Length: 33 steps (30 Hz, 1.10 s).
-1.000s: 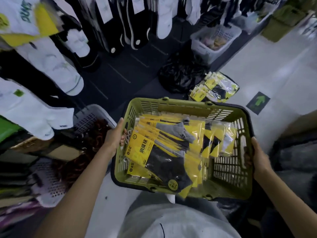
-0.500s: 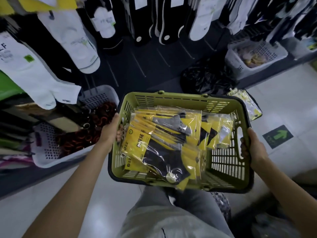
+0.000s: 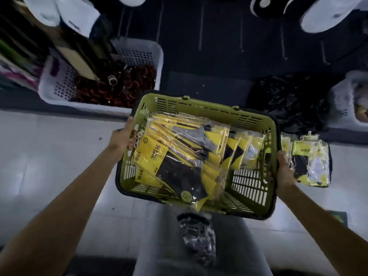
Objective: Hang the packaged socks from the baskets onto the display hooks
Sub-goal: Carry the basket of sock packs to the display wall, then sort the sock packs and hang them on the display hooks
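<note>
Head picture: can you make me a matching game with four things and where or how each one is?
1 green basket
2 white basket
3 black bag
4 loose packs

a full of red rings
b lying outside, beside the right hand
c held by left hand and right hand
d crumpled and shiny

Pairs: 1-c, 2-a, 3-d, 4-b

A white perforated crate [image 3: 57, 86] is seen at ten o'clock, filled with dark red rings [image 3: 119, 86]; a cardboard sheet [image 3: 77, 62] is leaned inside it. A crumpled black plastic bag [image 3: 288, 102] is set at two o'clock, with a second white crate [image 3: 340, 108] just beside it at three.
</note>
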Each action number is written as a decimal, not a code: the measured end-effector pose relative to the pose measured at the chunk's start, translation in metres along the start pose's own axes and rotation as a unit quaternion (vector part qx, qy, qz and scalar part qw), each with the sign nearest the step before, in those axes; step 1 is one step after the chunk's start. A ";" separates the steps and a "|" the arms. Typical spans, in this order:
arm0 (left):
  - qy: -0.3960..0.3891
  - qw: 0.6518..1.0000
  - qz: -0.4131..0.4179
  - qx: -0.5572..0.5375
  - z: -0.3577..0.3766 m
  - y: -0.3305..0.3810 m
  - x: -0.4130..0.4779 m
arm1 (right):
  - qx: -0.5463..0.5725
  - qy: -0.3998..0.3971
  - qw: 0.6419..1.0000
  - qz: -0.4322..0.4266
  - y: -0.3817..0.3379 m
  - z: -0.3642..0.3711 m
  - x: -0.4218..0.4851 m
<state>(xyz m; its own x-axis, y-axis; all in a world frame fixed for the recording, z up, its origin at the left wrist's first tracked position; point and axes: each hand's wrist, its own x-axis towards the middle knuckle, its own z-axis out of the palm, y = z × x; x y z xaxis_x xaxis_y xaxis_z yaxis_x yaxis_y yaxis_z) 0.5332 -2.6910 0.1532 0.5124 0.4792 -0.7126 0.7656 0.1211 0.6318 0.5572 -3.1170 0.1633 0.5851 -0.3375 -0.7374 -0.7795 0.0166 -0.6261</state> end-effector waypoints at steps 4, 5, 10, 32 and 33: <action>0.021 0.999 -0.038 -0.023 0.035 -0.050 0.022 | -0.033 -0.010 0.999 0.022 0.026 -0.004 0.065; 0.022 0.999 -0.043 -0.022 0.044 -0.065 0.033 | -0.036 -0.009 0.999 0.027 0.037 -0.003 0.084; 0.025 0.998 -0.047 -0.013 0.092 -0.150 0.112 | -0.032 -0.003 0.999 0.040 0.117 0.014 0.186; -0.044 0.997 0.048 0.039 0.213 -0.293 0.321 | -0.049 -0.024 0.997 -0.057 0.256 0.073 0.449; -0.049 0.997 0.046 0.048 0.212 -0.291 0.320 | -0.061 -0.035 0.996 -0.053 0.254 0.073 0.446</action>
<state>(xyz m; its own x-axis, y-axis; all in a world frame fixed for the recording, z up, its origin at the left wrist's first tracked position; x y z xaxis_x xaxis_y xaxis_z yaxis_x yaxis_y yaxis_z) 0.5571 -2.7568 -0.3234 0.6140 0.3970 -0.6822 0.7449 -0.0055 0.6672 0.6363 -3.1950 -0.3428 0.6759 -0.2654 -0.6876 -0.7317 -0.1305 -0.6690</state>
